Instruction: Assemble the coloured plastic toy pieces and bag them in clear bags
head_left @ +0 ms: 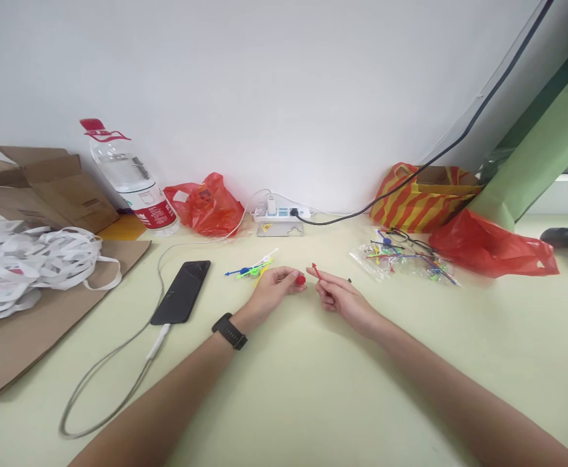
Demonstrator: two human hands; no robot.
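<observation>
My left hand is closed, pinching a small red round plastic piece between thumb and fingers. In my right hand, also closed, a thin red plastic arrow points up and to the left. The two hands face each other over the table, a small gap apart. Just behind my left hand lies a little pile of plastic arrow pieces in blue, green, yellow and white. To the right of my right hand, clear bags hold more coloured plastic pieces.
A phone with a charging cable lies at left. White bags rest on cardboard. Along the wall stand a bottle, a red bag, a power strip and a striped bag. Glasses lie at right.
</observation>
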